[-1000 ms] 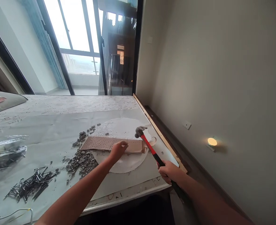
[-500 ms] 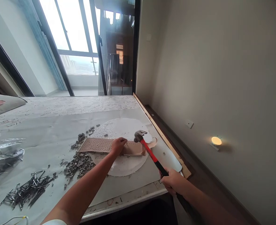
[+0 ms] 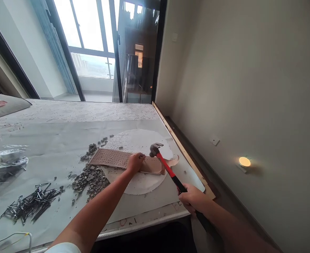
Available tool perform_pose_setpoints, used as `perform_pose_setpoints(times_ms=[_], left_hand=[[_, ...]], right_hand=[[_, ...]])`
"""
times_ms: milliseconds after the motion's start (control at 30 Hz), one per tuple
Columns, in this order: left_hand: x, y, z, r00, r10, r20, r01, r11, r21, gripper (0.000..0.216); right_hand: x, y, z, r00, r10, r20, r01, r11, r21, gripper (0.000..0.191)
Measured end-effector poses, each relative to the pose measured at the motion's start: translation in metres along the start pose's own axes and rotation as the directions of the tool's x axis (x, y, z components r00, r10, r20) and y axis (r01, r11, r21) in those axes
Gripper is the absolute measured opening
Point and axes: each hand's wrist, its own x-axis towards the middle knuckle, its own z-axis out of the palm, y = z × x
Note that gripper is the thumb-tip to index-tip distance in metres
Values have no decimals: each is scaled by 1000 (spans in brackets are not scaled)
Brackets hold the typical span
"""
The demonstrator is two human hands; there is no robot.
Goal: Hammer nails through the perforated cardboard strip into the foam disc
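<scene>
My left hand (image 3: 135,162) is closed in a pinch over a long, flat pinkish-tan strip (image 3: 112,157); rows of small dark holes cover the strip's left part. A thin nail, mostly hidden, appears to be between the fingertips. Gripped by its black handle in my right hand (image 3: 192,197) is a claw hammer (image 3: 165,164) with a red neck. Its metal head hovers just right of my left fingertips, above the strip. Beneath the strip lies a round white board (image 3: 141,188). Dark nails (image 3: 32,202) lie heaped at the lower left.
Grey stone chips (image 3: 91,179) are piled by the strip's left end. Clear plastic bags (image 3: 4,167) lie at the far left, a white cable (image 3: 15,233) at the lower left. A wooden edge (image 3: 180,140) borders the work surface beside the wall (image 3: 236,88).
The camera view has shifted slightly. Both hands keep nearly the same places, with the hammer head still near the left fingertips. The thin piece under those fingertips shows less clearly now.
</scene>
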Motion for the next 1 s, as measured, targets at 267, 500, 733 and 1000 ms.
perform_pose_setpoints(times_ms=[267, 500, 733, 1000], left_hand=[[-1, -7, 6, 1000, 11, -19, -11, 1000, 4, 19], [-4, -13, 9, 1000, 2, -17, -1, 999, 41, 20], [-7, -12, 10, 1000, 5, -23, -5, 1000, 5, 21], [-7, -10, 8, 1000, -3, 0, 3, 999, 51, 22]], right_hand=[[20, -28, 8, 999, -52, 11, 52, 998, 30, 16], [27, -34, 21, 997, 81, 4, -81, 996, -21, 20], [24, -46, 26, 993, 111, -33, -112, 993, -38, 21], [26, -41, 25, 995, 80, -62, -82, 996, -30, 22]])
